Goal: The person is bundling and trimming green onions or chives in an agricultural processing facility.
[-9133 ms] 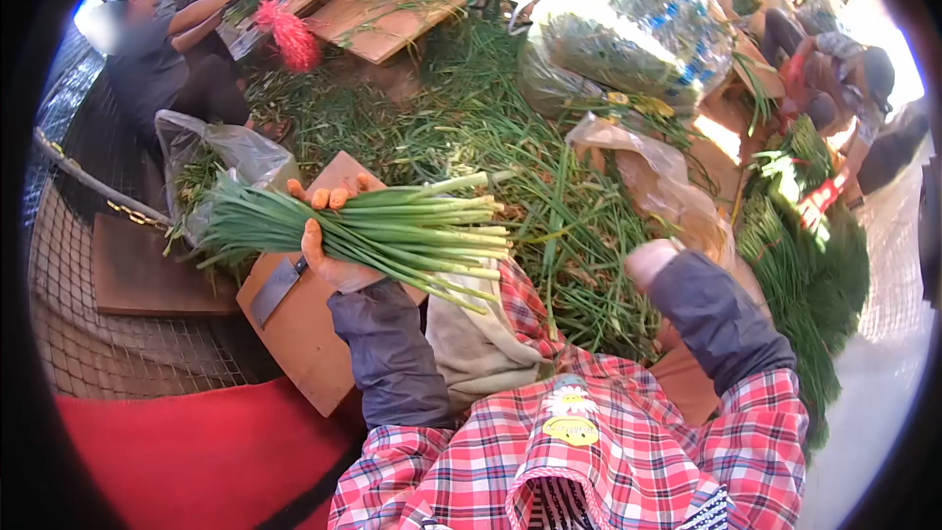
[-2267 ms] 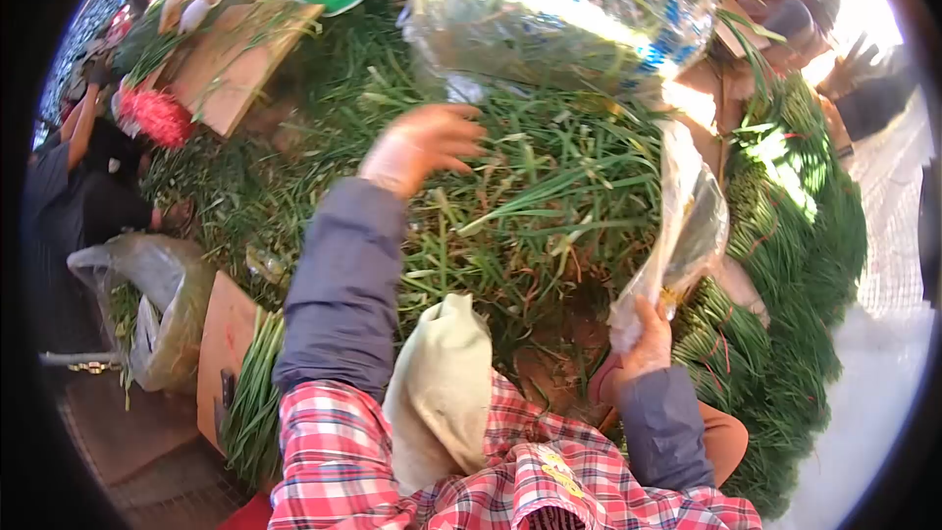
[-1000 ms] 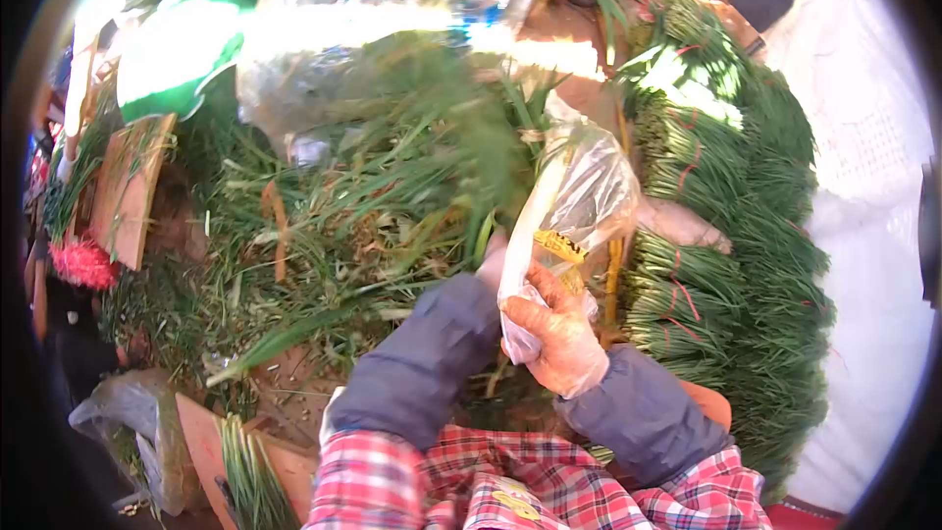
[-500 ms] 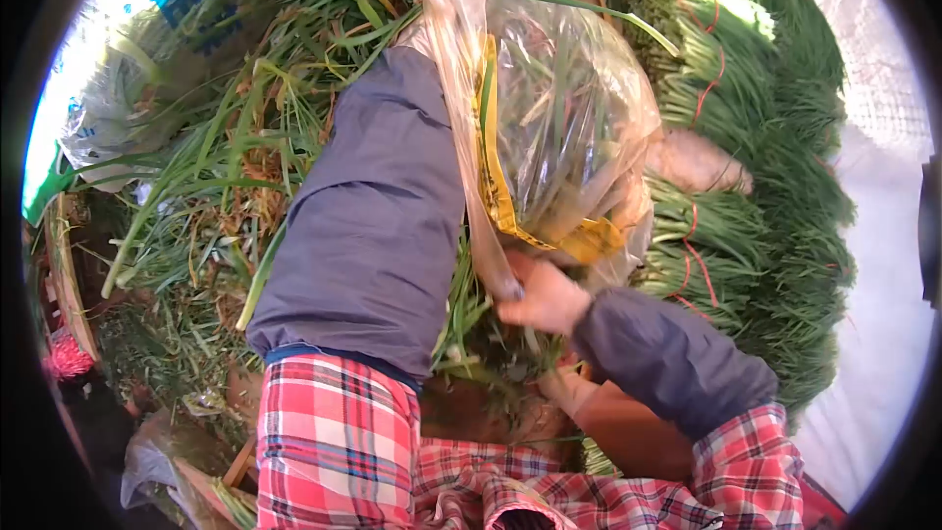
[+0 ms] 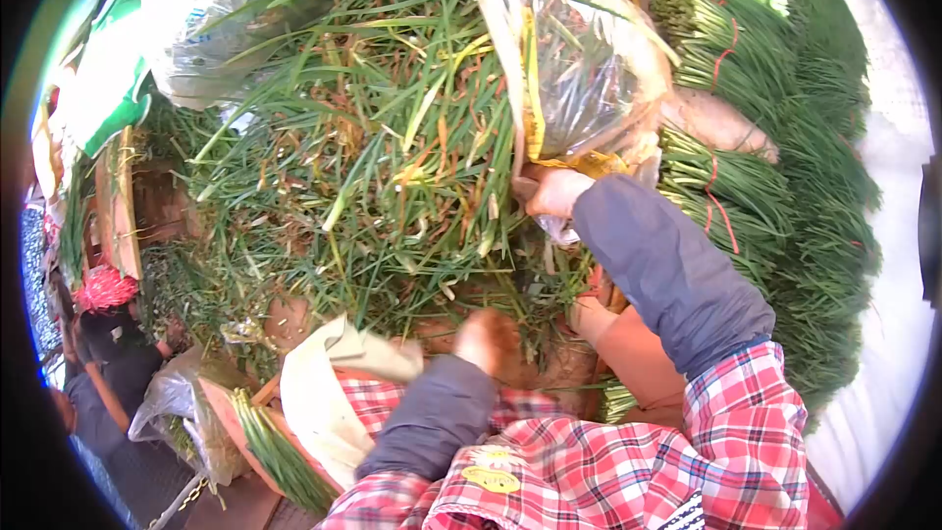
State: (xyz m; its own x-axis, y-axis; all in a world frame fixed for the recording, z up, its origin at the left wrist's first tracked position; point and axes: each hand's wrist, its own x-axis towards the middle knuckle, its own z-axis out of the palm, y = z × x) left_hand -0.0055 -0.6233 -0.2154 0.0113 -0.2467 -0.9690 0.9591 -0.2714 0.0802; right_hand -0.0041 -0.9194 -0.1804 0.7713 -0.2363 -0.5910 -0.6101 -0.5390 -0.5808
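My right hand [image 5: 554, 191] is closed on the lower edge of a clear plastic bag [image 5: 599, 59] with a yellow strip. The bag holds green trimmings and stands against a heap of loose green onion leaves [image 5: 383, 147]. Blurred, my left hand [image 5: 488, 339] hangs low near my lap, just below the heap and beside a cream cloth [image 5: 319, 407]. I see nothing in it, and its fingers are too blurred to read. Both arms wear dark sleeve covers over a red plaid shirt.
Stacked bunches of green onions [image 5: 775, 147] tied with red bands fill the right side. At lower left lie a wooden board [image 5: 221, 410] with a green onion bunch [image 5: 275, 447], a plastic bag [image 5: 172, 402] and red bands [image 5: 103, 290]. Another person [image 5: 108, 358] sits at the left.
My left arm has drawn back from the heap beside the bag to my lap. My right hand still grips the bag's edge. The view has swung left.
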